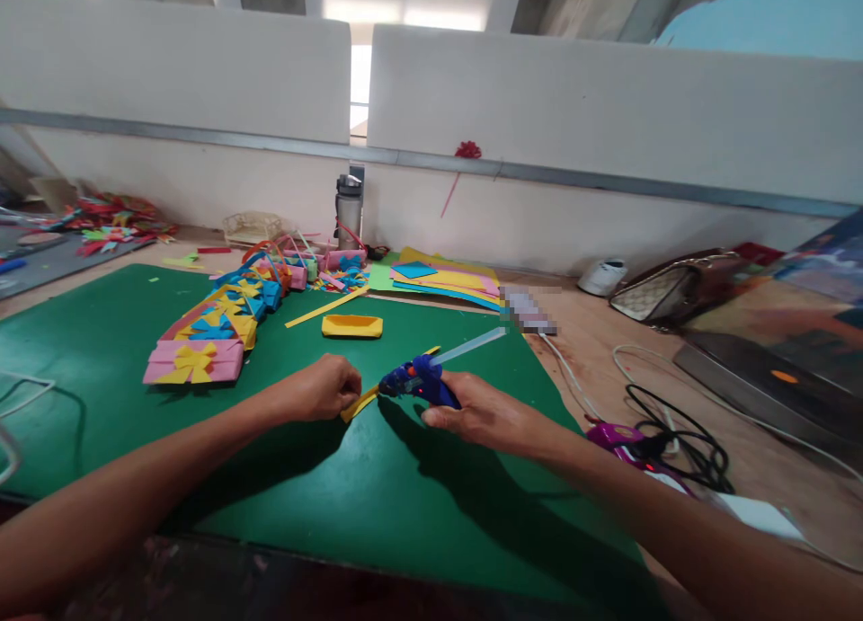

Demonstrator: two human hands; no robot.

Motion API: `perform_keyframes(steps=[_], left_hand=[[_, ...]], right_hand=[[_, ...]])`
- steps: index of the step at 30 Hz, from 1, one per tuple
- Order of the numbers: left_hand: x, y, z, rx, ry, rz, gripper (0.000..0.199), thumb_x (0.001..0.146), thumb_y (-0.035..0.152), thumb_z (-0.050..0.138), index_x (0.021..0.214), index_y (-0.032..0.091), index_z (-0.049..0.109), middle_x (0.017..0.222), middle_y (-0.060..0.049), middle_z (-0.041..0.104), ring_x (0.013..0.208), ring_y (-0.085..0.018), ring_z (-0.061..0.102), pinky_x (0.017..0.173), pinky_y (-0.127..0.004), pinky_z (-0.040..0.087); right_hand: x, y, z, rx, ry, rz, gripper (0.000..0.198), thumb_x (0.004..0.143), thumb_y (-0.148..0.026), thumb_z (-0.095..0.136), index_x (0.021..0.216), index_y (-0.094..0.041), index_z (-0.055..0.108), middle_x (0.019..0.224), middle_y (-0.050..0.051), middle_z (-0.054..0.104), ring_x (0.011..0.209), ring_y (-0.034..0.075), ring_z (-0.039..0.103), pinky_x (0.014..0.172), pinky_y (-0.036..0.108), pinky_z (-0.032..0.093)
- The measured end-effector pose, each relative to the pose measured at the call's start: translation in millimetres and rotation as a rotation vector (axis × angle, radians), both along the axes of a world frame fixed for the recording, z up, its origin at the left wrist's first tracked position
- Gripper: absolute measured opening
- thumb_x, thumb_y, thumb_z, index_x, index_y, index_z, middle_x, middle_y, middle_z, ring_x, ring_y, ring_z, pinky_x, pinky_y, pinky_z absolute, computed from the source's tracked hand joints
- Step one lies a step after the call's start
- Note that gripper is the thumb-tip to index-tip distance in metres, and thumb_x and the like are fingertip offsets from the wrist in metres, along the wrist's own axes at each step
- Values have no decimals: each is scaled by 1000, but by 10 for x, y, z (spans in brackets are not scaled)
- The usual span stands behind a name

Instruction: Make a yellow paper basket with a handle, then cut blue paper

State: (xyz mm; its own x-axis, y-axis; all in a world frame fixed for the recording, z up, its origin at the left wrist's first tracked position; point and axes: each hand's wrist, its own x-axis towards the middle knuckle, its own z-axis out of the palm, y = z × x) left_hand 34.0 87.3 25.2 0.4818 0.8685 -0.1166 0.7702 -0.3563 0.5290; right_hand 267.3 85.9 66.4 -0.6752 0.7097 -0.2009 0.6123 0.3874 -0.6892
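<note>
My right hand is closed round the handle of a blue hot glue gun. A clear glue stick sticks out of the gun's back end, and its nozzle points left. Right at the nozzle lies a narrow yellow paper strip, slanting across the green mat. My left hand pinches the strip near its left end, fingers curled. Just beyond the hands stands a small yellow paper box.
Finished paper baskets with bows stand in a row at left. Coloured paper sheets and a grey bottle are at the back. At right lie a phone, a purple power strip, black cables and a handbag.
</note>
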Motion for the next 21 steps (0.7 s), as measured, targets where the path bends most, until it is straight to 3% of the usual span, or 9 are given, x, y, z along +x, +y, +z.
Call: perform_keyframes(steps=[4,10,21], left_hand=[[6,-7,-12,10,-1,10,23,66,10,44,71,11,66,58,-1,59,50,-9,44,46,-17,30],[16,-17,-14,4,8,25,23,65,9,43,71,11,65,57,0,58,50,-9,43,46,-17,30],[28,-33,-37,36,27,10,21,65,10,42,68,12,63,57,0,56,52,-9,43,47,-17,29]], right_hand=[[31,49,-14,8,-56,-73,18,76,-32,50,68,-19,39,54,-7,38,47,7,32,45,20,26],[41,50,-7,59,-103,-135,17,74,-31,51,69,-19,41,57,-5,40,49,8,35,46,21,27],[34,-64,57,197,-122,-90,13,74,-29,52,78,-16,52,70,0,53,60,12,46,54,23,32]])
